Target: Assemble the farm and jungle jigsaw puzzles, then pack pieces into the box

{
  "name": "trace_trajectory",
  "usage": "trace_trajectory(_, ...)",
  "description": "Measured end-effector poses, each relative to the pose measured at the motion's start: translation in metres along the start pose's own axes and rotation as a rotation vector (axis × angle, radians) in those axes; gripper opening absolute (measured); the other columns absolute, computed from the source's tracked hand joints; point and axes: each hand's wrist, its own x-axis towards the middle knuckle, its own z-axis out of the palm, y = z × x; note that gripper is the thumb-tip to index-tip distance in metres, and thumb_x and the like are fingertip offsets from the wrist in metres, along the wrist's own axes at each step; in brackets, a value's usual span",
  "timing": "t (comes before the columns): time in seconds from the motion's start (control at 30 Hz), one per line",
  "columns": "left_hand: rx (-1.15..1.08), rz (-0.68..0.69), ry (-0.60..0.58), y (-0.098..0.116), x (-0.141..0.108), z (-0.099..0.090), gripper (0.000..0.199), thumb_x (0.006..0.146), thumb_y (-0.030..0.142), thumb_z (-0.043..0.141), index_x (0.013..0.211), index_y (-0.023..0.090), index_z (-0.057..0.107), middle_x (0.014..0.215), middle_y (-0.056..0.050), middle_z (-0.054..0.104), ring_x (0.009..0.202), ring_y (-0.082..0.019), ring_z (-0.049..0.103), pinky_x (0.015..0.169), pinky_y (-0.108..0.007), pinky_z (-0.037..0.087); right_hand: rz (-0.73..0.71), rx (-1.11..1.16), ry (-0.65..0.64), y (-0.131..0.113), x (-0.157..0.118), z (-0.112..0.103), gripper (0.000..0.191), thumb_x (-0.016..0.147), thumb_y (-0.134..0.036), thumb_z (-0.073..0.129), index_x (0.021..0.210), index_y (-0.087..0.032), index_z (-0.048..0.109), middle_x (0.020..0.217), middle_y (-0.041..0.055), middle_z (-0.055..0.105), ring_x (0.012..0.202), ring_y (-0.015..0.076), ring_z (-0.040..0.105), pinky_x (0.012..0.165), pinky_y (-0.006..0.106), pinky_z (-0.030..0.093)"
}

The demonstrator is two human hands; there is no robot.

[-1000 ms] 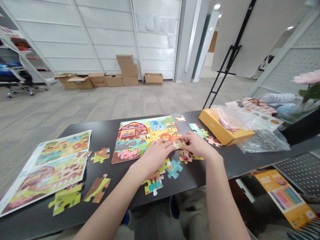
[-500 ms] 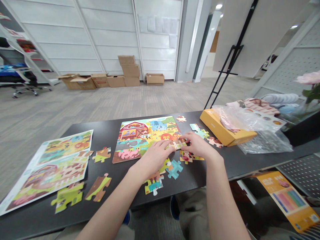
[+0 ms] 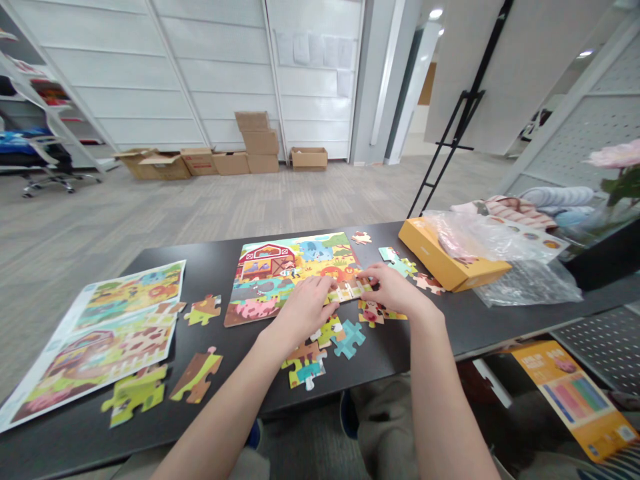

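A farm-animal jigsaw puzzle (image 3: 270, 287) lies on the dark table, with a red barn, a pink pig and lions on it. At its lower right corner is a puzzle piece (image 3: 347, 291) with a white fence. My right hand (image 3: 393, 288) has its thumb and fingertips closed at the right edge of that piece. My left hand (image 3: 307, 305) rests over the puzzle's lower edge, fingers stretched out, thumb close to the fence piece; it covers part of the picture. Just below are a teal piece (image 3: 349, 339) and a cow-face piece (image 3: 373, 312).
To the left lies a printed picture sheet (image 3: 105, 333), near loose pieces such as a green one (image 3: 135, 395) and a brown-green one (image 3: 197, 375). A yellow box (image 3: 450, 257) with clear plastic wrap (image 3: 530, 283) stands right. Another yellow package (image 3: 575, 400) is lower right.
My left hand has drawn slightly left, uncovering more of the white-fence piece. My right hand stays at the piece's right edge.
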Motion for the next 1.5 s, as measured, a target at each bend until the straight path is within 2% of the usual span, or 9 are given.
trace_trajectory(0.13, -0.013, -0.033, 0.042, 0.002, 0.0, -0.003, 0.022, 0.084, 0.023, 0.066, 0.103, 0.019, 0.057, 0.106, -0.008, 0.069, 0.102, -0.026, 0.065, 0.093, -0.041, 0.052, -0.011, -0.006, 0.004, 0.005, 0.002, 0.002, 0.036, 0.075, -0.018, 0.074, 0.111, -0.018, 0.074, 0.109, 0.0076, 0.062, 0.084, 0.0174, 0.062, 0.083, 0.03, 0.049)
trace_trajectory(0.53, 0.008, 0.039, 0.111, -0.005, -0.011, -0.018, 0.029, 0.083, 0.017, 0.062, 0.111, 0.021, 0.056, 0.113, -0.006, 0.07, 0.11, -0.026, 0.063, 0.098, -0.044, 0.048, -0.014, -0.022, -0.007, 0.002, 0.0, -0.001, 0.037, 0.077, -0.021, 0.073, 0.114, -0.017, 0.074, 0.108, 0.0083, 0.061, 0.085, 0.0188, 0.062, 0.084, 0.032, 0.05)
trace_trajectory(0.87, 0.021, 0.047, 0.154, -0.016, -0.026, -0.016, 0.025, 0.087, 0.021, 0.065, 0.109, 0.021, 0.056, 0.112, -0.006, 0.07, 0.109, -0.025, 0.063, 0.096, -0.043, 0.046, 0.014, -0.043, -0.022, -0.001, 0.001, -0.005, 0.041, 0.075, -0.023, 0.075, 0.115, -0.017, 0.075, 0.109, 0.0091, 0.065, 0.085, 0.019, 0.063, 0.083, 0.03, 0.05)
trace_trajectory(1.07, -0.008, 0.035, 0.221, -0.023, -0.033, -0.016, 0.021, 0.088, 0.023, 0.065, 0.107, 0.021, 0.056, 0.11, -0.005, 0.071, 0.107, -0.025, 0.065, 0.095, -0.041, 0.046, 0.001, -0.061, -0.009, 0.001, 0.002, -0.005, 0.039, 0.075, -0.023, 0.076, 0.114, -0.019, 0.075, 0.107, 0.0095, 0.067, 0.087, 0.0206, 0.064, 0.085, 0.031, 0.051)
trace_trajectory(1.23, -0.025, 0.047, 0.247, -0.023, -0.035, -0.02, 0.024, 0.088, 0.021, 0.064, 0.111, 0.021, 0.056, 0.113, -0.006, 0.072, 0.109, -0.025, 0.066, 0.097, -0.042, 0.046, 0.011, -0.058, 0.013, 0.005, 0.0, -0.004, 0.038, 0.074, -0.023, 0.076, 0.112, -0.02, 0.076, 0.106, 0.0088, 0.068, 0.087, 0.0206, 0.066, 0.084, 0.031, 0.052)
trace_trajectory(1.33, -0.031, 0.062, 0.245, -0.021, -0.032, -0.019, 0.027, 0.089, 0.022, 0.062, 0.115, 0.02, 0.056, 0.115, -0.007, 0.071, 0.11, -0.026, 0.066, 0.098, -0.043, 0.047, 0.043, -0.013, 0.013, 0.008, -0.002, -0.006, 0.043, 0.074, -0.025, 0.077, 0.117, -0.02, 0.073, 0.112, 0.01, 0.069, 0.091, 0.0214, 0.067, 0.082, 0.032, 0.053)
trace_trajectory(1.4, -0.036, 0.08, 0.241, -0.02, -0.03, -0.021, 0.03, 0.089, 0.023, 0.062, 0.118, 0.02, 0.055, 0.118, -0.008, 0.071, 0.112, -0.026, 0.065, 0.098, -0.043, 0.048, 0.052, 0.023, 0.04, 0.006, -0.005, -0.009, 0.046, 0.074, -0.027, 0.079, 0.119, -0.02, 0.071, 0.118, 0.011, 0.069, 0.097, 0.0228, 0.067, 0.083, 0.033, 0.054)
trace_trajectory(1.5, -0.023, 0.076, 0.187, -0.021, -0.029, -0.035, 0.036, 0.086, 0.024, 0.065, 0.12, 0.018, 0.056, 0.121, -0.01, 0.07, 0.113, -0.028, 0.065, 0.099, -0.044, 0.049, 0.0, 0.07, 0.176, -0.006, -0.01, -0.017, 0.04, 0.077, -0.034, 0.076, 0.114, -0.02, 0.073, 0.12, 0.0108, 0.069, 0.108, 0.0257, 0.065, 0.09, 0.038, 0.054)
